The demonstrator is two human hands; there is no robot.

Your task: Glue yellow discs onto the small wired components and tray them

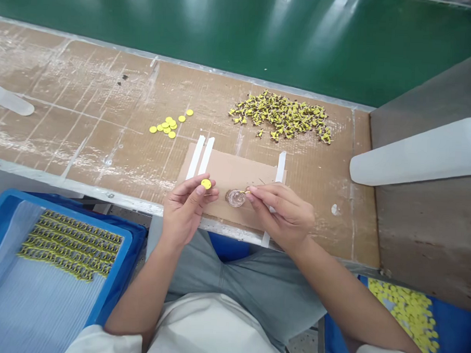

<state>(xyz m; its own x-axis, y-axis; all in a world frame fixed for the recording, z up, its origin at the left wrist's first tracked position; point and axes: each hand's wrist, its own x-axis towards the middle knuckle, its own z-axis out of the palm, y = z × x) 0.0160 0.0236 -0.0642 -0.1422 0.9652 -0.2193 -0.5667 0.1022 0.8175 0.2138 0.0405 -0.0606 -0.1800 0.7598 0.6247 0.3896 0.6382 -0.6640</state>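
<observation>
Taped brown worktop (328, 196) before green surface (241, 36), left hand (184, 210) pinching yellow disc (206, 184), right hand (286, 210) pinching small piece (244, 192)

A glossy green surface (226, 41) runs behind the brown table (86, 102), a grey panel (432, 226) at right.

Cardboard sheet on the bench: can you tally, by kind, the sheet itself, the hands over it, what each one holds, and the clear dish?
Hands: 2, the left hand and the right hand
Yellow disc, held in the left: 1
Thin yellowish piece, held in the right: 1
Clear dish: 1
Cardboard sheet: 1
Total: 6
</observation>
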